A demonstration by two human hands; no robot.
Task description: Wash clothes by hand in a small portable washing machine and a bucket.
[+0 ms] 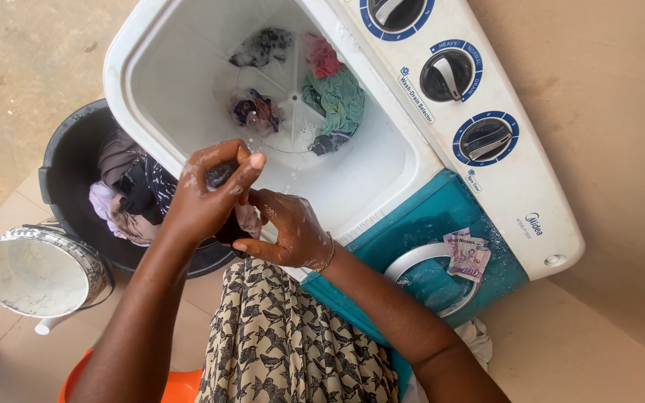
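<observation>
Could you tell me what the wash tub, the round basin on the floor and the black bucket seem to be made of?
Wash tub: glossy white moulded plastic, by its smooth rounded walls. Round basin: probably metal, with a dull silvery rim. Black bucket: likely plastic, matte with a thick rolled rim.

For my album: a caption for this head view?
Both hands wring a dark cloth over an open washing machine tub.

A small dark, soapy-wet garment [222, 175] sits bunched between my left grip [207, 198] and right grip [289, 231], its lower end hanging down, just over the near rim of the white wash tub [188, 82].
</observation>
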